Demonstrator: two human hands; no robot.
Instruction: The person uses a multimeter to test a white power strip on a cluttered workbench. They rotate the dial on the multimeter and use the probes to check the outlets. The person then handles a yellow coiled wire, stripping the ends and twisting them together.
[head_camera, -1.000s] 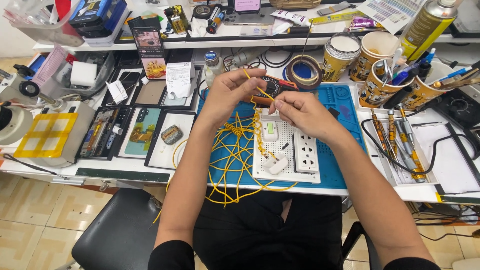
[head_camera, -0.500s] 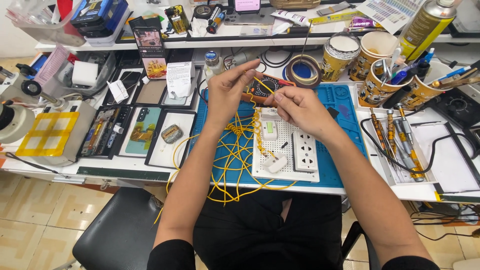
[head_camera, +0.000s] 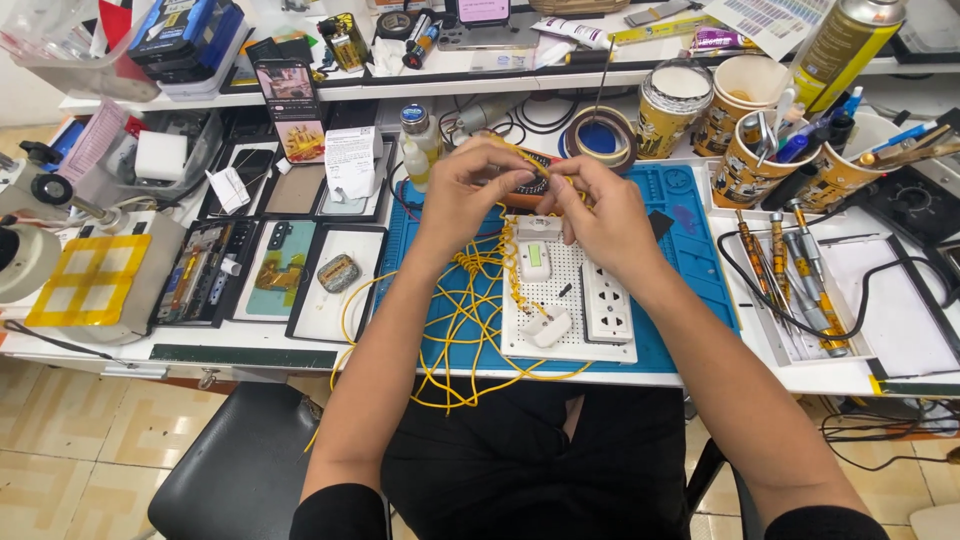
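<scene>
Pinching the yellow wire (head_camera: 470, 300) between both hands — left hand (head_camera: 468, 190), right hand (head_camera: 600, 205) — keep it taut, I'd say.

- The left hand (head_camera: 462, 200) is bare: no glove, ring or band shows on it.
- The right hand (head_camera: 605, 215) is bare as well, with no ring or band in view.
- Both forearms are uncovered from wrist to above the elbow; neither wrist carries a watch or bracelet.
- The black sleeves (head_camera: 338, 512) are short and end high on the upper arms, near the bottom edge of the view, one on each side.
- The sleeve cloth is plain, with no print or stripe to be seen.
- The black trousers (head_camera: 530, 460) cover the lap, plain and dark, their folds hard to make out.
</scene>
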